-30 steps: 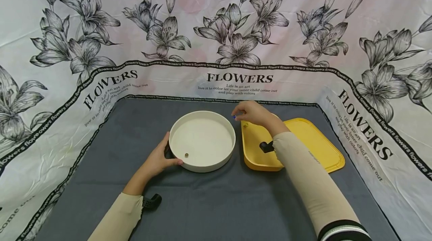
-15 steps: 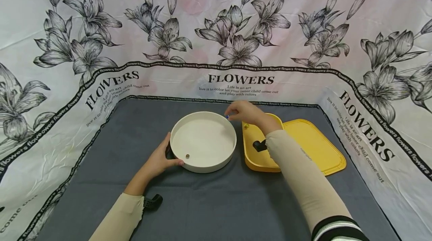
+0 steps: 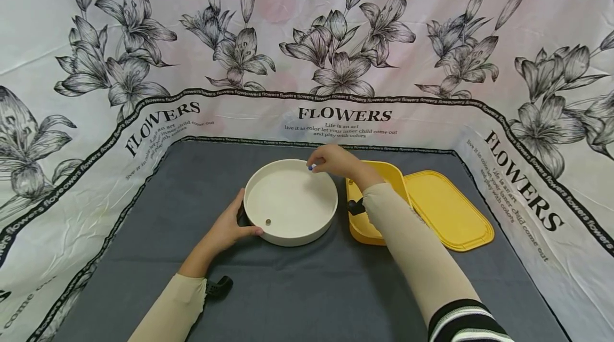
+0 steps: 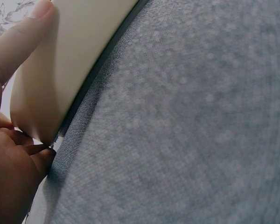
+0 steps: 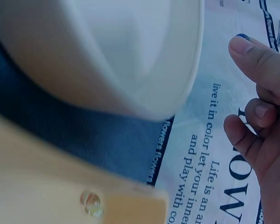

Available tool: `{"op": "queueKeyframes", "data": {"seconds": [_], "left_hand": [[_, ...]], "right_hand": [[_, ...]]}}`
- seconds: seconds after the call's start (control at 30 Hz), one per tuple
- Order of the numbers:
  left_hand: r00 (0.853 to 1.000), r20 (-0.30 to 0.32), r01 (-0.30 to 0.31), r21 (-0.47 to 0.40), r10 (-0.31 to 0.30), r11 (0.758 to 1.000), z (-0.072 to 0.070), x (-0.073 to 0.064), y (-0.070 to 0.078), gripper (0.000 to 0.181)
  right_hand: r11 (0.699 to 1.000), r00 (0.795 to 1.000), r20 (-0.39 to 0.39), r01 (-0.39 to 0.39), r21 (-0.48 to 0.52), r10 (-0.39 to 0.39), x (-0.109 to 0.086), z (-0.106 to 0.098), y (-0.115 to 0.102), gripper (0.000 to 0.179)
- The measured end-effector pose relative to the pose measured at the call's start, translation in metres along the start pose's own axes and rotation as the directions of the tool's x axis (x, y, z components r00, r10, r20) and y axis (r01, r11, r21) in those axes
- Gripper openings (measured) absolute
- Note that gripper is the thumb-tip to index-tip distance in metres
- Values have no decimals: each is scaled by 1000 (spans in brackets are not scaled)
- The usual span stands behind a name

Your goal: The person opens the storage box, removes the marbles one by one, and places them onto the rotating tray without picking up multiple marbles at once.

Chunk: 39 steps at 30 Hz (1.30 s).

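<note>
A round cream bowl (image 3: 290,198) stands mid-table, with one small brownish marble (image 3: 268,222) inside near its front left. My left hand (image 3: 227,230) grips the bowl's left side. In the left wrist view the thumb lies against the bowl's outer wall (image 4: 70,60) and the fingertips are at its base. Over the bowl's far right rim is my right hand (image 3: 336,161), pinching a small blue marble (image 3: 310,168). The right wrist view shows only a blue edge behind the thumb.
Right of the bowl sits a yellow box (image 3: 395,174), partly hidden by my right forearm. Clear glass marbles (image 5: 91,203) lie inside it. A yellow lid (image 3: 453,211) lies at the box's right. Grey cloth (image 3: 288,294) covers the table; a floral sheet (image 3: 345,113) rises behind.
My right hand has moved left from the yellow box to the bowl's far right rim, carrying the blue marble. The left hand keeps its grip on the bowl.
</note>
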<state>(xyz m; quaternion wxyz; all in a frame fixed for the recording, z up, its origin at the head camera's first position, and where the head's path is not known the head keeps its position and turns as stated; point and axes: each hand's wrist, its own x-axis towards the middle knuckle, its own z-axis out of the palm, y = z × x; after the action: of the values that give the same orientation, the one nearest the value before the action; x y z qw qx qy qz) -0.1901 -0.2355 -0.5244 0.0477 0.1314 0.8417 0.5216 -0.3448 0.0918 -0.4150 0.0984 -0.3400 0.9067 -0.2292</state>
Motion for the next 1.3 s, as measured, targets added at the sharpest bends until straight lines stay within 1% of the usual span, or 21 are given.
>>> {"op": "queueKeyframes", "data": {"seconds": [0.17, 0.23, 0.43, 0.73, 0.87, 1.0, 1.17, 1.3], "left_hand": [[1000, -5, 3, -7, -3, 1000, -1, 0, 0, 138], [1000, -2, -5, -7, 5, 1000, -1, 0, 0, 137], [1000, 3, 5, -3, -5, 1000, -1, 0, 1, 138], [1000, 8, 8, -14, -8, 1000, -1, 0, 1, 137], [1000, 7, 9, -10, -8, 1000, 0, -1, 2, 135], [1000, -1, -1, -5, 1, 1000, 2, 0, 1, 133], [1000, -5, -9, 1, 9, 1000, 2, 0, 0, 132], [1000, 0, 2, 21, -2, 1000, 1, -1, 0, 134]], "right_hand": [[1000, 1000, 0, 20, 12, -20, 11, 8, -6, 23], [1000, 1000, 8, 22, 16, -22, 16, 12, -9, 24], [999, 999, 25, 34, 36, -35, 27, 21, -16, 24], [999, 999, 27, 35, 36, -35, 42, 39, -12, 22], [999, 999, 44, 10, 49, -12, 45, 46, -12, 21], [999, 998, 66, -12, 35, 10, 45, 51, -13, 21], [1000, 998, 66, -19, 17, 18, 46, 54, -15, 22], [999, 997, 70, -15, 35, 12, 44, 54, -18, 23]]}}
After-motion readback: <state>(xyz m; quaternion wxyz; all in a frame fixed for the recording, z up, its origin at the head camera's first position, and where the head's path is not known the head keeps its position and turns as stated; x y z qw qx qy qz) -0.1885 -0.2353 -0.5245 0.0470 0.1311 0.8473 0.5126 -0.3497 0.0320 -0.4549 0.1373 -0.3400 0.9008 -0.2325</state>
